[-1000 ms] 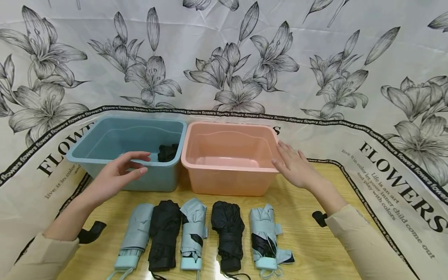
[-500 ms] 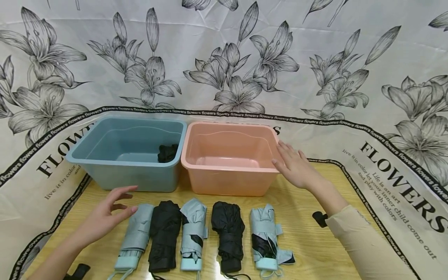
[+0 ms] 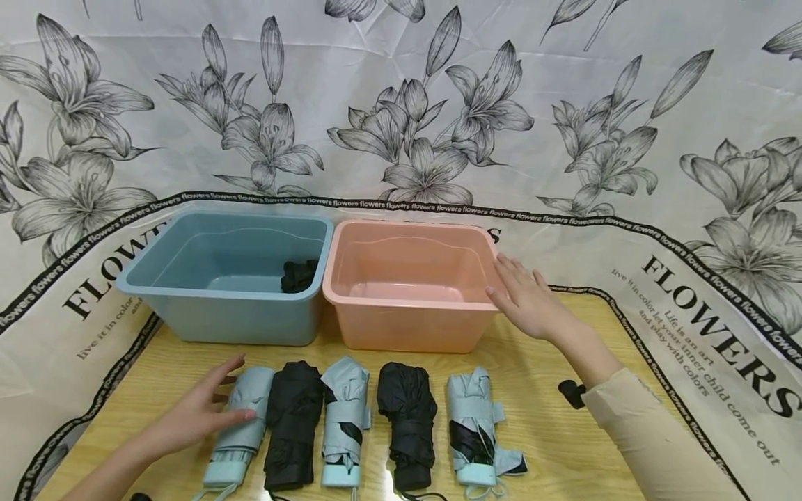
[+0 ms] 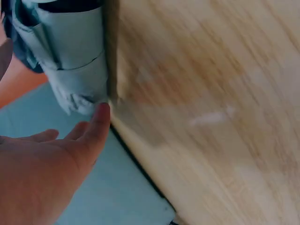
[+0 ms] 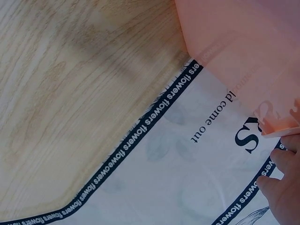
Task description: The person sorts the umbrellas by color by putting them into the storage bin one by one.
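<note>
My left hand point(image 3: 191, 421) is beside the leftmost light-blue folded umbrella point(image 3: 252, 391), thumb reaching over it and fingers spread along its far left side. In the left wrist view a fingertip of that hand point(image 4: 56, 159) is at the end of the umbrella point(image 4: 77, 47); whether it touches is unclear. To the right lie a black umbrella point(image 3: 293, 424), a second light-blue one point(image 3: 344, 417), another black one point(image 3: 407, 421) and a third light-blue one point(image 3: 471, 421). My right hand point(image 3: 529, 303) rests with straight fingers on the right rim of the pink bin point(image 3: 413, 323).
A blue bin point(image 3: 238, 316) stands against the pink bin's left side, with a black folded item point(image 3: 297, 275) in its right end. Flower-printed cloth point(image 3: 401, 167) hangs behind and borders the wooden table point(image 3: 551, 410) at both sides.
My left hand has come down from in front of the blue bin's rim to the leftmost light-blue umbrella. The right hand stays on the pink bin.
</note>
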Demonstrator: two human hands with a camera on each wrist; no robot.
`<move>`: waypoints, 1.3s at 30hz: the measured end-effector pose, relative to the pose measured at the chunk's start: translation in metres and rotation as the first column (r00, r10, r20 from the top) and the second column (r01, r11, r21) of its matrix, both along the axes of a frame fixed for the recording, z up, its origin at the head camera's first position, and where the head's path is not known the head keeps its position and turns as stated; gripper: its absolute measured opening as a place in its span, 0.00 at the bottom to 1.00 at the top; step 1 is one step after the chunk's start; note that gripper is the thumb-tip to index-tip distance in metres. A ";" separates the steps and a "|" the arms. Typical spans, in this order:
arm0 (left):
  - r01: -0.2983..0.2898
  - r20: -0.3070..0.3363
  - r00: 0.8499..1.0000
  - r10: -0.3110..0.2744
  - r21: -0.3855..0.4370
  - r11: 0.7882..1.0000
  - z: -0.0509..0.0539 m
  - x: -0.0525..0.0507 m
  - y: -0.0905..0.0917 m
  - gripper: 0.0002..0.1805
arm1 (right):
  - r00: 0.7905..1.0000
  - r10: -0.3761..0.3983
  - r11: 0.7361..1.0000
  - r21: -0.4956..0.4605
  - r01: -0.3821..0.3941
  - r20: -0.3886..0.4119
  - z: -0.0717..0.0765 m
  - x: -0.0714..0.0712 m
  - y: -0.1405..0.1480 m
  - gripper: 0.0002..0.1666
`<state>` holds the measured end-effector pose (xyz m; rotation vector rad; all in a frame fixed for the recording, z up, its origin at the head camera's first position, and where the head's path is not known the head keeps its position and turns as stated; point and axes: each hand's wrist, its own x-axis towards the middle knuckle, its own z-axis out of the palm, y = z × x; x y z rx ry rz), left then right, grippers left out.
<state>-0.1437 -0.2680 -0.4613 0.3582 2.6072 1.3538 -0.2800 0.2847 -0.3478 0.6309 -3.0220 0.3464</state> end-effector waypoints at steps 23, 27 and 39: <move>0.081 0.024 0.997 -0.079 -0.128 0.988 -0.007 -0.017 0.001 0.52 | 1.000 0.000 1.000 -0.001 0.000 -0.013 0.000 0.002 -0.001 0.45; 0.072 0.032 0.997 -0.069 -0.112 0.991 -0.007 -0.016 0.002 0.50 | 1.000 -0.001 1.000 0.001 0.001 -0.014 -0.002 0.002 -0.001 0.45; -0.033 -0.015 0.999 0.031 -0.104 0.994 -0.006 -0.011 0.009 0.49 | 1.000 0.001 1.000 0.010 -0.001 -0.028 -0.003 0.000 0.000 0.45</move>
